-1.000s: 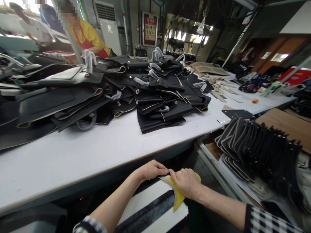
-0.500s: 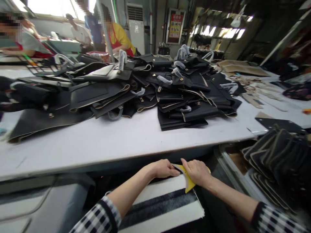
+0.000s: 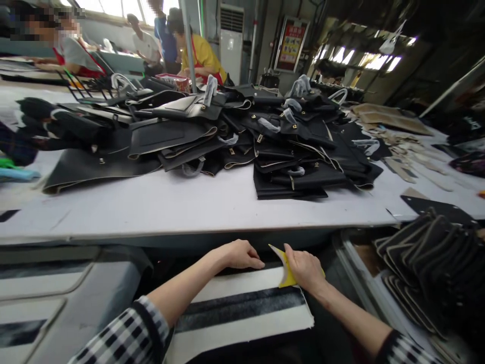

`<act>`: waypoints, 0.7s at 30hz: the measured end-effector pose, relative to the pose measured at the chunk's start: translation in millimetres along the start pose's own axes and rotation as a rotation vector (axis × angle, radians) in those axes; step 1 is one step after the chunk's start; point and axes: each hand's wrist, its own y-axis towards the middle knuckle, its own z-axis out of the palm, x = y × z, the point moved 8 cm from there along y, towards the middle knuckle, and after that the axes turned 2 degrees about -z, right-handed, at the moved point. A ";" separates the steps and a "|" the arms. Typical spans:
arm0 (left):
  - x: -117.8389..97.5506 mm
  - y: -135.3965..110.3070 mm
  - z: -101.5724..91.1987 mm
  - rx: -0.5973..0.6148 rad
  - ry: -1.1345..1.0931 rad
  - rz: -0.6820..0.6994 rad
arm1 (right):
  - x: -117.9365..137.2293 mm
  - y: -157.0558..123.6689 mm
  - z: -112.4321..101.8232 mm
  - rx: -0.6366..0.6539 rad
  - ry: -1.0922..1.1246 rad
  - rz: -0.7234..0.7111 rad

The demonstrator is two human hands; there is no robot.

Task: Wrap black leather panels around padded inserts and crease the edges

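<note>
In my right hand [image 3: 306, 269] is a yellow scraper [image 3: 288, 275] with a concave edge, the fingers wrapped around it. Its lower corner meets the white far band of a black-and-white striped panel [image 3: 242, 308], near the panel's right end. My left hand [image 3: 241, 254] is at the far edge of that panel, fingers curled together and pointing right. What lies under those fingertips, if anything, is hidden. A gap separates the left fingertips from the scraper.
A white table [image 3: 182, 202] spans the view beyond my hands, heaped with black leather bag pieces [image 3: 303, 146]. Stacked dark panels [image 3: 420, 268] stand at my right. A grey surface with striped pieces [image 3: 91, 303] is at my left. Several people [image 3: 204, 55] work at the far left.
My left hand has moved left, away from the scraper. The scraper in my right hand has shifted slightly left. The camera view has turned a little, so the background sits further right.
</note>
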 end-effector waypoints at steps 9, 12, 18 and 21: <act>117.7 -128.8 -61.0 -0.468 -0.500 -0.206 | 29.5 20.6 -0.5 0.004 -0.155 -0.416; 156.3 -153.0 -32.5 -0.530 -0.705 -0.331 | 58.4 29.6 -10.2 -0.052 -0.122 -0.539; 181.1 -133.2 34.3 -0.517 -0.983 -0.436 | 169.0 37.0 -38.6 -0.077 -0.022 -0.591; 187.3 -126.7 34.8 -0.616 -0.997 -0.440 | 224.6 35.9 -46.2 -0.077 -0.021 -0.683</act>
